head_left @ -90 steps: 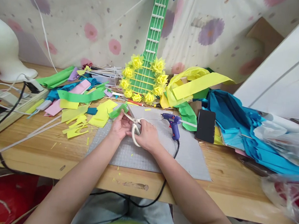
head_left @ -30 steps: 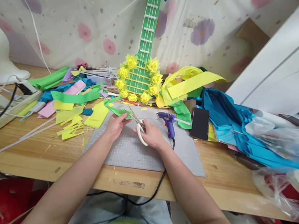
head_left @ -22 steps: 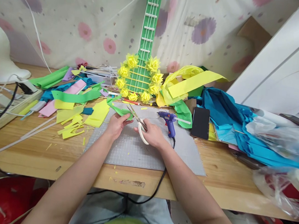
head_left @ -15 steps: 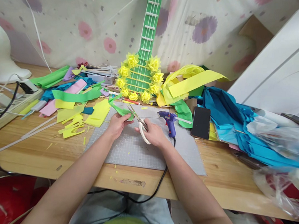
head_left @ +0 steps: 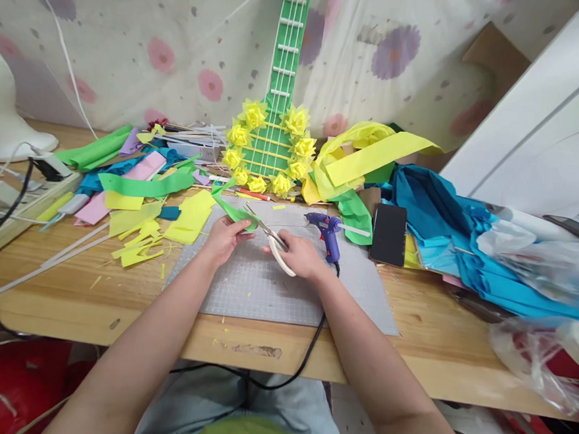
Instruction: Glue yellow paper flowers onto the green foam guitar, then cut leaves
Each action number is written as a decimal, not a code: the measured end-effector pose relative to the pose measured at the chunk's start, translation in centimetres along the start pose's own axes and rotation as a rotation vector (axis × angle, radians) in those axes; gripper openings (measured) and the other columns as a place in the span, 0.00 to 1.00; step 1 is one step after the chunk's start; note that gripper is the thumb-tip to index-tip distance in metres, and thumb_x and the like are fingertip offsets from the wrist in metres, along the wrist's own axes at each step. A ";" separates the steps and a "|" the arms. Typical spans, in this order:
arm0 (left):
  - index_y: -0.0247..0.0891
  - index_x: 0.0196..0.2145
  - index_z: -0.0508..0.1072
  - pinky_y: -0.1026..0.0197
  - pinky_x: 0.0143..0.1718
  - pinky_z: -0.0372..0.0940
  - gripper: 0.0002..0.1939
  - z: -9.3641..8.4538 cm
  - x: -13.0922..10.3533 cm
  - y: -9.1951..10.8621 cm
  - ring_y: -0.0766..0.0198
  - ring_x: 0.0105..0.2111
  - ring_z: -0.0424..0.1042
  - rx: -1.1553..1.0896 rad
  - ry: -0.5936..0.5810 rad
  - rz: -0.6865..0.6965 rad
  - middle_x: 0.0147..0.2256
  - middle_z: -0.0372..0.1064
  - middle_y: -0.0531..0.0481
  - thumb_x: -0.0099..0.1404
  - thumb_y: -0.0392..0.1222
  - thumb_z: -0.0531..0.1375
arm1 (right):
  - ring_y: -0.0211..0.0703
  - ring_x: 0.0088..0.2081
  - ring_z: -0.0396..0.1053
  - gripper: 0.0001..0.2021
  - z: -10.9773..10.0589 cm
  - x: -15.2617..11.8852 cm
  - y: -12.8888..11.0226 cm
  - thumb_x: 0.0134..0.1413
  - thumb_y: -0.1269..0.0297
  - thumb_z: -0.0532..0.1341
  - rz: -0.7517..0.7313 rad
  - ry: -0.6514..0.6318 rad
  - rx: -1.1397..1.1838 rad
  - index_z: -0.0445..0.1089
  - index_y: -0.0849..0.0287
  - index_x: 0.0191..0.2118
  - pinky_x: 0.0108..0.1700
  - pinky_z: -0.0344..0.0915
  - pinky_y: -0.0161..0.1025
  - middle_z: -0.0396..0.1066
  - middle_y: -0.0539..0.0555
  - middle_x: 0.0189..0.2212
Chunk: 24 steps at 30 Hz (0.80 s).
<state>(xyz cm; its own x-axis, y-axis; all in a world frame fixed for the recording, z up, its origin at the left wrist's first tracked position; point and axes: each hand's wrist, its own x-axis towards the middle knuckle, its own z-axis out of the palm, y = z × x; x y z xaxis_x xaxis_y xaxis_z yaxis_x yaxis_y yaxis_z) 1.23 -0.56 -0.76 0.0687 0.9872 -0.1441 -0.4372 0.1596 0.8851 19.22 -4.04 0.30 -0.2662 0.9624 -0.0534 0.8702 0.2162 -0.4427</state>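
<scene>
My left hand pinches a strip of green crepe paper over the grey cutting mat. In my right hand are scissors with white handles; their blades point up and left and meet the green paper's right end. Behind my hands a green paper guitar stands upright, with yellow paper flowers around its body. Just right of my right hand, a purple glue gun lies on the mat.
Yellow scraps, green strips and white sticks lie at the left, near a power strip. A black phone, blue crepe paper and plastic bags are at the right. A black cord crosses the table's front edge.
The scissor blades have closed further at the green paper, and the handles have come closer together. The whole view has shifted slightly.
</scene>
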 end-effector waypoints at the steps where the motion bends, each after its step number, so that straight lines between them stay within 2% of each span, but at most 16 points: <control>1: 0.33 0.27 0.73 0.66 0.26 0.68 0.11 -0.1 0.0 0.0 0.67 0.26 0.71 0.003 -0.002 -0.007 0.27 0.73 0.50 0.42 0.35 0.67 | 0.42 0.31 0.66 0.25 0.0 0.0 0.1 0.52 0.38 0.47 -0.005 -0.004 0.003 0.64 0.56 0.36 0.28 0.50 0.33 0.71 0.52 0.29; 15: 0.33 0.23 0.73 0.66 0.23 0.68 0.09 -0.3 0.1 0.6 0.68 0.23 0.69 0.086 0.009 -0.052 0.24 0.72 0.50 0.40 0.33 0.67 | 0.37 0.27 0.61 0.25 -1.1 0.2 1.0 0.49 0.38 0.51 -0.037 -0.047 0.056 0.67 0.57 0.30 0.27 0.48 0.33 0.67 0.49 0.24; 24: 0.33 0.25 0.74 0.65 0.22 0.67 0.12 -0.4 0.0 0.6 0.66 0.26 0.69 0.162 -0.008 -0.041 0.26 0.71 0.50 0.39 0.36 0.68 | 0.36 0.26 0.60 0.24 -1.8 0.1 1.6 0.48 0.39 0.52 -0.045 -0.095 0.071 0.65 0.58 0.28 0.27 0.47 0.32 0.65 0.48 0.23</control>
<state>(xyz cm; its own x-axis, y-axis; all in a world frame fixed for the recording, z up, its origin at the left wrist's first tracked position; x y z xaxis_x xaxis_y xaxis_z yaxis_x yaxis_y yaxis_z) 0.60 -0.50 -0.44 0.0912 0.9797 -0.1787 -0.2837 0.1975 0.9384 21.33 -3.33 1.17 -0.3458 0.9312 -0.1153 0.8259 0.2436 -0.5085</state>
